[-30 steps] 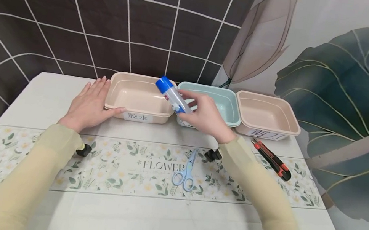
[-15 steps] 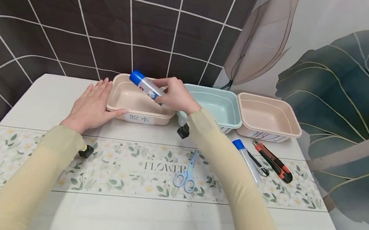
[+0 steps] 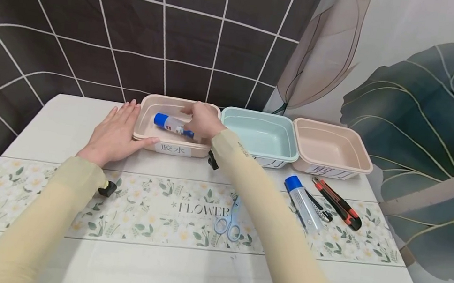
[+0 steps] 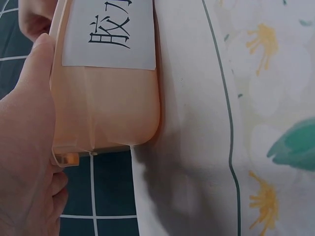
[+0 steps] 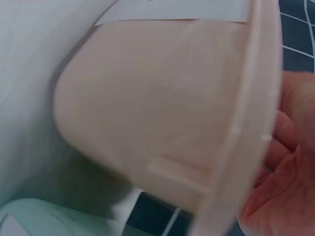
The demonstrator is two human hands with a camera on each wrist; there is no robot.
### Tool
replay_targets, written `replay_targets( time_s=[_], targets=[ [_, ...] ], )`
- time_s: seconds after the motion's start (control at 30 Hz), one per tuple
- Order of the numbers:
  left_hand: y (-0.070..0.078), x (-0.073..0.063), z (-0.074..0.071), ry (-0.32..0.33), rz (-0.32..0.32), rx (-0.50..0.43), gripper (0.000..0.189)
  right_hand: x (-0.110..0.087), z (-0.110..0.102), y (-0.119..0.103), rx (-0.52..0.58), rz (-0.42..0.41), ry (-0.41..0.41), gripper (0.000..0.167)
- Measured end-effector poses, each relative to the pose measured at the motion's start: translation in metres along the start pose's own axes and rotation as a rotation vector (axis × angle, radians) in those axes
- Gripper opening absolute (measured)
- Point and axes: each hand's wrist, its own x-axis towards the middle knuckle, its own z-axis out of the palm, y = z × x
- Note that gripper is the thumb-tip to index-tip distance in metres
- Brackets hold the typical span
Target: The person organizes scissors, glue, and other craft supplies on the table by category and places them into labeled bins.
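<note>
A clear glue bottle with a blue cap (image 3: 173,125) lies slanted inside the left pink bin (image 3: 151,99), whose front label carries Chinese characters. My right hand (image 3: 204,121) reaches over this bin's right side, fingers and thumb parted at the bottle's lower end, with a gap between forefinger and bottle. In the right wrist view the bin wall hides the bottle and part of the hand (image 5: 290,157). My left hand (image 3: 113,132) rests flat against the bin's left side, thumb on the front rim; the left wrist view shows that thumb (image 4: 37,64) along the rim.
To the right stand a light-blue bin (image 3: 259,136) and another pink bin (image 3: 333,145), both labelled. On the table lie light-blue scissors (image 3: 228,224), a second blue-capped glue bottle (image 3: 303,205), a black utility knife (image 3: 320,207) and a red-and-black utility knife (image 3: 337,203). A dark tiled backdrop rises behind.
My right hand has carried the glue bottle left and down from above the light-blue bin into the left pink bin, where its cap end has dropped. The left hand stays at the bin.
</note>
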Motion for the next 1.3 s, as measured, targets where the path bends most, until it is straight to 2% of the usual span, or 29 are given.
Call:
replay_targets(
  time_s=[0.17,0.43,0.83,1.0,1.3],
  targets=[
    [0.0,-0.001,0.0,-0.01,-0.005,0.003,0.113,-0.011,-0.012,-0.004,0.088,-0.015,0.076,0.053],
    [0.0,-0.003,-0.002,-0.013,-0.011,0.007,0.114,-0.035,-0.043,-0.009,0.119,-0.117,0.195,0.055],
    [-0.001,-0.001,-0.001,0.0,-0.004,0.001,0.113,-0.085,-0.071,-0.005,0.22,-0.25,0.327,0.057],
    [0.0,0.0,-0.001,-0.004,-0.003,-0.001,0.113,-0.106,-0.075,0.003,0.244,-0.264,0.361,0.056],
    [0.001,0.0,0.0,-0.005,0.001,0.001,0.113,-0.143,-0.067,0.023,0.266,-0.267,0.349,0.057]
  ],
)
